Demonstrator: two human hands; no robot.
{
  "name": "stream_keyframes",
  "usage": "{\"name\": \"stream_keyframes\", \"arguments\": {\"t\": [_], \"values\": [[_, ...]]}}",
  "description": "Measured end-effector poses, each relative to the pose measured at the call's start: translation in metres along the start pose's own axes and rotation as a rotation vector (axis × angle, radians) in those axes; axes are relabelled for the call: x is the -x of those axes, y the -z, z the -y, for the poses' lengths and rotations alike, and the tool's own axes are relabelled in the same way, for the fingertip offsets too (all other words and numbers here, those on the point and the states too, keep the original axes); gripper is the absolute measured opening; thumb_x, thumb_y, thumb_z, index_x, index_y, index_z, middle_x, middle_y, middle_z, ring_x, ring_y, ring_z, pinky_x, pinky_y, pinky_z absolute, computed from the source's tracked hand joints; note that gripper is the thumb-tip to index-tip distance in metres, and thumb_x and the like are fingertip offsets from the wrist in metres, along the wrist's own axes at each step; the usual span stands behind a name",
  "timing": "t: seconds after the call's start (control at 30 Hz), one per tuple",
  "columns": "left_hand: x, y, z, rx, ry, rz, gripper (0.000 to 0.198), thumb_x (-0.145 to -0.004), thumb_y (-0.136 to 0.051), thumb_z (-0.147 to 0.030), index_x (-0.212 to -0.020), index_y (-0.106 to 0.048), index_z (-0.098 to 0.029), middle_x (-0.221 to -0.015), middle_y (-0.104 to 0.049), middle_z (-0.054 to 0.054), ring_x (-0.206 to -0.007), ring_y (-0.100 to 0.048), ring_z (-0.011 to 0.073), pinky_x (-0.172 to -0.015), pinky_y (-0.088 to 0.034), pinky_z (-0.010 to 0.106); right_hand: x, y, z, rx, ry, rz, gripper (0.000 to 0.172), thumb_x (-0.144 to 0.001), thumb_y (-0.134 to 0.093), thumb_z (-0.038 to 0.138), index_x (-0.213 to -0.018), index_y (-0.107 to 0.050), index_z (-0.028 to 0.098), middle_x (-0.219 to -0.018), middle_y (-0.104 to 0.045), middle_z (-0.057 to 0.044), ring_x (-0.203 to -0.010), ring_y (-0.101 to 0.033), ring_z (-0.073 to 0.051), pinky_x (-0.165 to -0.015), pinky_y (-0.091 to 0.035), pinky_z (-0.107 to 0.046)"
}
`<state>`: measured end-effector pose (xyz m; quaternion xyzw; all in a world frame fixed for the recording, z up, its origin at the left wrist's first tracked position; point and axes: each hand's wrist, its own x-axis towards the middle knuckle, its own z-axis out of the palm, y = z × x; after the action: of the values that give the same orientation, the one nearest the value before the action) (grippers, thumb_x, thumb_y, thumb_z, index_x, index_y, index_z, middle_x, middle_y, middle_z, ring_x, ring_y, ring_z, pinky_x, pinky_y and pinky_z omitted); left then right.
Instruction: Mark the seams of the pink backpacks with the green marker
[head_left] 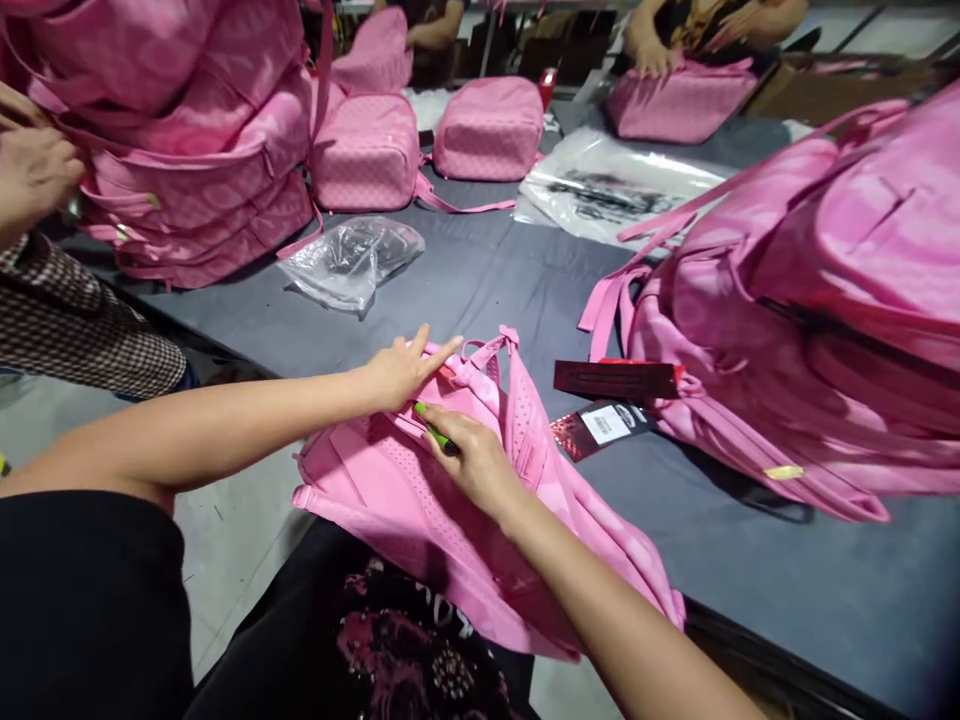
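Backpack (465, 520) in pink lies across the near edge of the grey surface (480, 270), its upper end on top, the rest coming towards our black shirt (405, 640). White letters show on that shirt, but folds and the bag keep us from reading them. Our left hand (405, 372) lies palm down and open on the bag's upper edge, fingers spread, the arm reaching in almost level from the left. Our right hand (476, 460) is curled closed around a green and black tool (436, 428), just below the left one, its forearm slanting up from the lower right.

Beside the bag we see a dark red tag (615, 379) and a black and red card (601, 425) with a white barcode label; the print is too small for us to read. Both lie by a large pink bag (810, 300) bearing a small gold plate (784, 472). Farther off are a crumpled clear bag (358, 262), a plastic sheet (615, 185) with unreadable black marks, and two pink pouches (489, 130). Across from us, a co-worker's hand (655, 57) rests on another pouch (679, 100).
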<state>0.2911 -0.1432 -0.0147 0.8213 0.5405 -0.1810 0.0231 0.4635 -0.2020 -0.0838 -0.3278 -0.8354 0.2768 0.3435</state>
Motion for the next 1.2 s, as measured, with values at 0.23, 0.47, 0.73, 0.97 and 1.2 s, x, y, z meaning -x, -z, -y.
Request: {"name": "stream_keyframes", "arguments": {"t": [0.23, 0.47, 0.73, 0.97, 1.2], "values": [[-0.001, 0.006, 0.014, -0.008, -0.129, 0.074, 0.104, -0.084, -0.059, -0.010, -0.161, 0.009, -0.028, -0.166, -0.006, 0.027, -0.129, -0.053, 0.0417, -0.092, -0.053, 0.044, 0.007, 0.007, 0.008, 0.181, 0.023, 0.005, 0.031, -0.095, -0.050, 0.013, -0.121, -0.068, 0.011, -0.126, -0.069, -0.019, -0.113, -0.069, -0.028, -0.097, -0.058, -0.045], [-0.001, 0.006, 0.023, 0.074, -0.166, 0.082, 0.104, -0.085, -0.056, -0.011, -0.160, 0.012, -0.032, -0.167, 0.001, 0.023, -0.134, -0.049, 0.0406, -0.097, -0.050, 0.043, -0.003, 0.011, 0.015, 0.081, -0.049, 0.045, 0.026, -0.095, -0.056, 0.017, -0.116, -0.070, 0.015, -0.111, -0.076, -0.011, -0.092, -0.075, -0.023, -0.086, -0.062, -0.038], [0.011, -0.009, 0.024, 0.334, 0.113, 0.010, 0.103, -0.089, -0.060, -0.020, -0.159, 0.015, -0.027, -0.164, -0.018, 0.022, -0.134, -0.053, 0.0317, -0.101, -0.049, 0.038, 0.003, -0.009, 0.011, 0.135, -0.065, -0.072, 0.030, -0.096, -0.054, 0.018, -0.123, -0.068, 0.016, -0.122, -0.072, -0.014, -0.107, -0.072, -0.027, -0.092, -0.061, -0.043], [0.000, -0.004, 0.014, 0.140, 0.123, 0.102, 0.119, -0.082, -0.072, -0.024, -0.158, 0.020, -0.019, -0.134, -0.047, 0.022, -0.114, -0.062, 0.0340, -0.086, -0.052, 0.038, -0.009, -0.018, 0.001, 0.034, -0.029, -0.144, 0.026, -0.095, -0.058, 0.019, -0.117, -0.071, 0.016, -0.117, -0.075, -0.012, -0.107, -0.073, -0.024, -0.093, -0.060, -0.036], [0.000, 0.000, 0.028, 0.210, -0.003, 0.166, 0.107, -0.087, -0.059, -0.022, -0.157, 0.021, -0.019, -0.136, -0.046, 0.021, -0.105, -0.065, 0.0258, -0.080, -0.049, 0.028, -0.006, -0.015, 0.009, 0.072, -0.130, -0.172, 0.027, -0.094, -0.058, 0.021, -0.118, -0.072, 0.021, -0.117, -0.075, -0.008, -0.101, -0.074, -0.024, -0.087, -0.060, -0.040]]}}
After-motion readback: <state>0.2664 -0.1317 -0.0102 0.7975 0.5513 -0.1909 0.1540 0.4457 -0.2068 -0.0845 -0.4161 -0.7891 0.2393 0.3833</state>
